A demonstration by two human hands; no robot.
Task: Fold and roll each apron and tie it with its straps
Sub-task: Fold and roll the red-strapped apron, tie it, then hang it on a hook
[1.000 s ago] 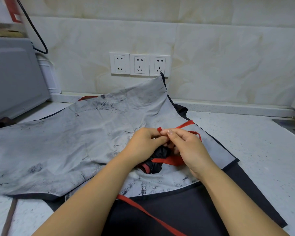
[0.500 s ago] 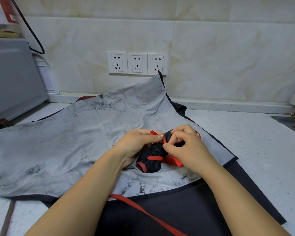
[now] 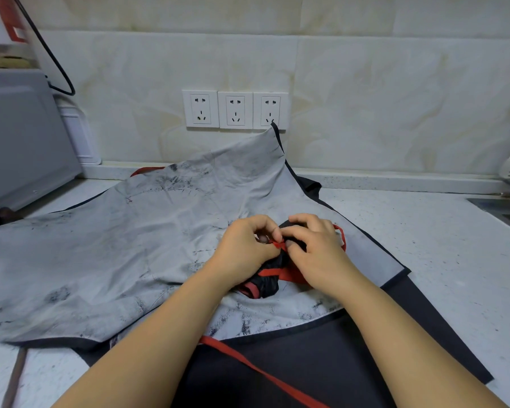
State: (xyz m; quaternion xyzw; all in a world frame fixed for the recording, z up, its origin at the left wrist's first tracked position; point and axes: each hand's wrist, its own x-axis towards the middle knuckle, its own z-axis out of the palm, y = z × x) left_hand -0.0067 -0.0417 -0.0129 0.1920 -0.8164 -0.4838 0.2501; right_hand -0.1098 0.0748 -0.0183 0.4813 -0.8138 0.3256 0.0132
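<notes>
Both hands knotting a rolled apron's red strap

Left hand point(image 3: 245, 248) and right hand point(image 3: 312, 245), fingers curled, pinch the red strap point(image 3: 278, 245) above the rolled black apron point(image 3: 267, 279).

A wall point(image 3: 365, 98) of large cream, marble-veined tiles runs across the back, with three white power sockets point(image 3: 235, 110) side by side. Below it lies a white speckled countertop point(image 3: 439, 260). A grey appliance point(image 3: 21, 136) stands at the left, a black cable point(image 3: 53, 63) looping above it. At the far right, a metal sink's edge point(image 3: 504, 210) shows.
</notes>
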